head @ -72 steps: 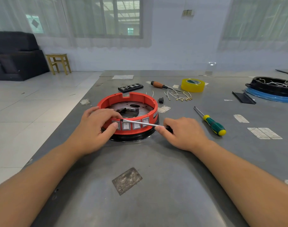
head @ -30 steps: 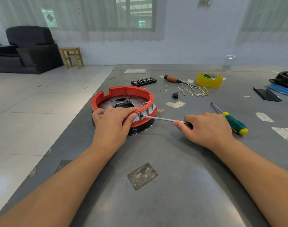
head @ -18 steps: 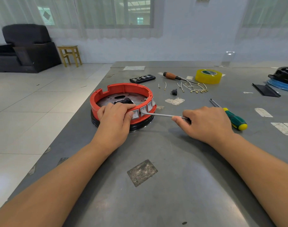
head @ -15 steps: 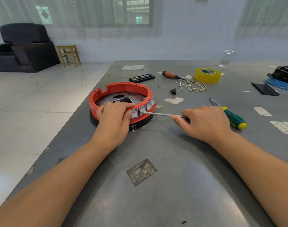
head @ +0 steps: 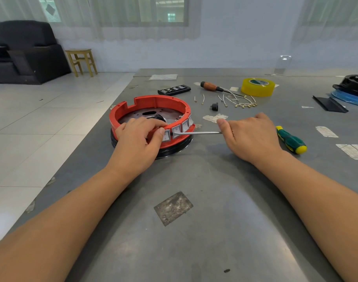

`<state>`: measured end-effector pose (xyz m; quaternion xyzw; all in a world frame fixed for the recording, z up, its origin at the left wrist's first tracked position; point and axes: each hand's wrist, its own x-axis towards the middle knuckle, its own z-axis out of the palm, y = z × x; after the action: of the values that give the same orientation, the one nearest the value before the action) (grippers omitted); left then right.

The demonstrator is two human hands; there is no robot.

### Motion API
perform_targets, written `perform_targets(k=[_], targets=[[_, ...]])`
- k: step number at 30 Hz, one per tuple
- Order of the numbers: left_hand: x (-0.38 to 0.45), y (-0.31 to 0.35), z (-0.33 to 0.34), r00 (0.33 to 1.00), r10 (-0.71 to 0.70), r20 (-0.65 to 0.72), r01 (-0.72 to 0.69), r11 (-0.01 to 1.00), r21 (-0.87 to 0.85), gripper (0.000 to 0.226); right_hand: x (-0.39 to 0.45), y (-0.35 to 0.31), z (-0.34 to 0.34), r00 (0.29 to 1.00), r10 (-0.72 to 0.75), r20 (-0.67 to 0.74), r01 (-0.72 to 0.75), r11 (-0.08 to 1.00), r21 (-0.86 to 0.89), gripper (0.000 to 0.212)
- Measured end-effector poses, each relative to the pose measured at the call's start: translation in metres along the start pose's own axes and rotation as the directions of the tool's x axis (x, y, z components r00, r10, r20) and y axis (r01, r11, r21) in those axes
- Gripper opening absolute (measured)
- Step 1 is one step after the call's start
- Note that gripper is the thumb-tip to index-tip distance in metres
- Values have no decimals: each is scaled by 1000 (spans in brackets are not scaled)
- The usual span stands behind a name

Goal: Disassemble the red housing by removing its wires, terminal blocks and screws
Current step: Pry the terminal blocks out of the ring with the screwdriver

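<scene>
The round red plastic housing (head: 153, 103) sits on a black base on the grey metal surface (head: 204, 220), near its left edge. The left hand (head: 137, 139) grips the housing's near rim, thumb against the row of white rectangular terminal blocks (head: 181, 128). The right hand (head: 249, 135) clenches a steel-shafted screwdriver (head: 198, 132), tip touching the blocks.

Red housing (head: 153, 102) matt plastic; table (head: 214, 231) dull scuffed metal (w/ sheen); tape roll (head: 257, 87) glossy.
</scene>
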<state>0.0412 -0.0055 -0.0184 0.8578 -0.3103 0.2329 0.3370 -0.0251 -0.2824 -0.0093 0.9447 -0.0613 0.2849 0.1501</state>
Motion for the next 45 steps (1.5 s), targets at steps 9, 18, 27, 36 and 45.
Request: perform_targets(k=[9,18,27,36,45], targets=[[-1,-1,1,1000,-3,-13,3,1000,-11,21,13,0,9,999,47,3,-47,999,10,62],[-1,-3,1,999,17,44,-17,1000,-13,36,31,-4,20,998,56,8,-57,997,46,55],[0,-5,-1,997,16,81,-16,1000,6,40,49,-7,35,995,53,-84,-40,987,155,50],[-1,-6,1,997,18,70,-19,1000,10,39,46,-10,40,995,56,-82,-38,978,206,51],[-7,-7,1,998,56,18,-55,997,-47,30,7,2,21,987,122,-101,-116,992,57,57]])
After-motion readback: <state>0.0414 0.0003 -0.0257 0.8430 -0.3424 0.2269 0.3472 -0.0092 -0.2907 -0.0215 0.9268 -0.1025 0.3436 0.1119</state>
